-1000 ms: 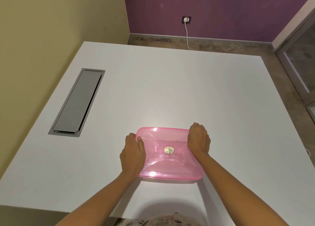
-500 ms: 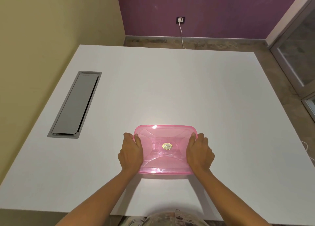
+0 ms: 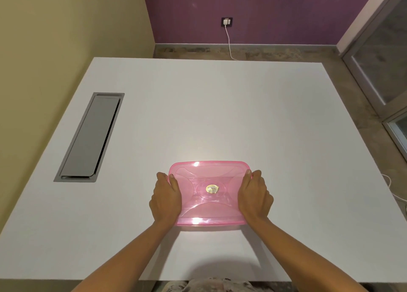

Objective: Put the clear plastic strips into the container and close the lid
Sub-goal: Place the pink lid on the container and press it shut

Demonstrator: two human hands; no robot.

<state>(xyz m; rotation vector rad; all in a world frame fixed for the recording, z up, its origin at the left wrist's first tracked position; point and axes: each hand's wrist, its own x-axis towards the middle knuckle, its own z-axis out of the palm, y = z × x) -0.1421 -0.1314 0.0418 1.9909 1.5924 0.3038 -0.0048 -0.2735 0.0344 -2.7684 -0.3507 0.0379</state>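
Both hands clamp the pink lid (image 3: pixel 209 192): left hand (image 3: pixel 166 200) at nine o'clock, right hand (image 3: pixel 254 198) at three. Press evenly around the rim until seated.

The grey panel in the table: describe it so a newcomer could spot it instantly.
Start at the white table and look along its left side, beside the yellow wall. There a long, narrow grey panel sits sunk into the tabletop, well left of the pink container held by both hands. It is the only grey, recessed rectangle on the surface.
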